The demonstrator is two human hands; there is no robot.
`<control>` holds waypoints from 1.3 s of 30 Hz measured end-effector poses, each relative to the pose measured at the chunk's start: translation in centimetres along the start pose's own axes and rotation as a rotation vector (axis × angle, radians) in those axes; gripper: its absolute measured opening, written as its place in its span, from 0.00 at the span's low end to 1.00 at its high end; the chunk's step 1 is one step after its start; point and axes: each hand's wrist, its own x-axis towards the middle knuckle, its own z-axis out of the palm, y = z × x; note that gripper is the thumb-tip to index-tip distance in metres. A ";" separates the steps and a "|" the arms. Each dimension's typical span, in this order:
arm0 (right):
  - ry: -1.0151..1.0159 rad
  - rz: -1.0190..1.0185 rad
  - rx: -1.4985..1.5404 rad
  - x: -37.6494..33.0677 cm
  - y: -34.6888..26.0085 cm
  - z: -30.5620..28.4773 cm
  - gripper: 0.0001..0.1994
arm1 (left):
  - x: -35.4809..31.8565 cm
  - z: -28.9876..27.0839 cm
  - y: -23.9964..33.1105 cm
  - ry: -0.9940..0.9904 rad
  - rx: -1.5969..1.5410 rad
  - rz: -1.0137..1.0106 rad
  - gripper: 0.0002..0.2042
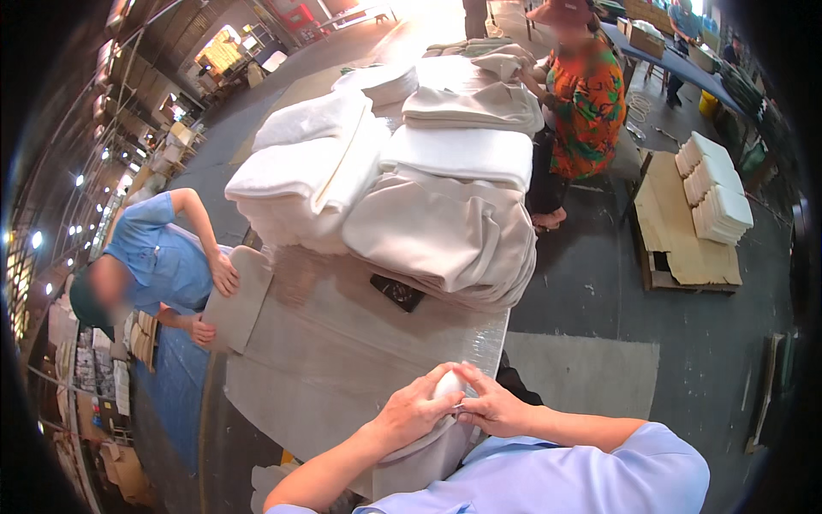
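At the near edge of the table, both my hands are together on a soft white-and-beige cloth piece against my body. My left hand (413,413) curls round the white rounded end (449,385) of it from the left. My right hand (497,406) pinches its edge from the right, fingertips close to those of the left. Below them the beige fabric (419,467) hangs down over my lap side, partly hidden by my left forearm. Just ahead, a large pile of beige fabric covers (437,227) lies on the table, with a small dark flat packet (396,293) beside it.
White folded padding (295,167) is stacked behind the beige pile on the plastic-covered table (342,351). A co-worker in blue (163,248) at left holds a flat beige panel (240,300). Another person (586,103) stands far right. A pallet (685,231) carries white stacks.
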 end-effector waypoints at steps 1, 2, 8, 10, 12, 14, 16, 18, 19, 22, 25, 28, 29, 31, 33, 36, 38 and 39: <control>-0.029 -0.025 0.059 0.7 0.4 -0.1 0.13 | -0.2 0.5 -0.6 0.016 -0.033 -0.016 0.14; -0.046 -0.061 0.082 1.1 0.7 -0.3 0.14 | -0.4 0.9 -1.0 0.034 -0.067 -0.030 0.14; -0.092 0.072 0.126 3.2 1.7 -0.9 0.13 | -0.3 1.4 -2.2 0.089 -0.254 -0.225 0.10; -0.074 0.133 0.135 3.8 1.5 -1.2 0.12 | -0.3 2.0 -2.6 0.158 -0.284 -0.230 0.09; -0.121 0.218 0.173 4.6 1.6 -1.9 0.13 | -0.3 2.7 -3.0 0.175 -0.309 -0.285 0.08; -0.116 0.295 0.242 5.5 2.5 -2.1 0.12 | 0.2 3.0 -3.5 0.235 -0.353 -0.347 0.06; -0.146 0.376 0.254 6.2 3.4 -2.0 0.13 | 0.3 3.1 -3.9 0.205 -0.412 -0.483 0.06; -0.173 0.438 0.276 7.3 4.2 -2.1 0.14 | 0.4 3.2 -4.6 0.205 -0.521 -0.611 0.08; -0.194 0.476 0.311 7.6 4.9 -2.0 0.15 | 0.5 3.5 -5.1 0.227 -0.612 -0.679 0.09; -0.276 0.559 0.369 8.6 7.2 -1.9 0.18 | 0.7 5.0 -6.7 0.282 -0.882 -0.829 0.11; -0.312 0.647 0.452 8.9 9.0 -1.5 0.19 | 0.4 6.4 -9.0 0.184 -1.200 -0.902 0.11; -0.339 0.731 0.654 9.2 11.0 -0.8 0.16 | 0.3 8.7 -10.9 0.187 -1.355 -0.933 0.11; -0.350 0.780 0.719 9.2 11.6 -0.5 0.15 | 0.0 9.6 -11.4 0.197 -1.402 -0.961 0.11; -0.425 0.798 0.738 9.3 13.0 -0.6 0.13 | -0.3 9.7 -12.3 0.121 -1.417 -0.997 0.10; -0.482 0.818 0.753 8.9 14.5 0.1 0.11 | -1.0 9.6 -13.0 0.051 -1.386 -0.941 0.10; -0.454 0.924 1.014 7.4 17.6 1.5 0.09 | 0.4 9.2 -14.3 -0.057 -1.502 -1.012 0.11; -0.483 0.923 1.048 7.1 19.3 2.0 0.09 | 1.0 9.1 -14.9 -0.022 -1.648 -0.942 0.11; -0.512 0.922 1.072 7.4 19.2 2.2 0.09 | 0.6 9.3 -14.8 0.005 -1.720 -0.916 0.11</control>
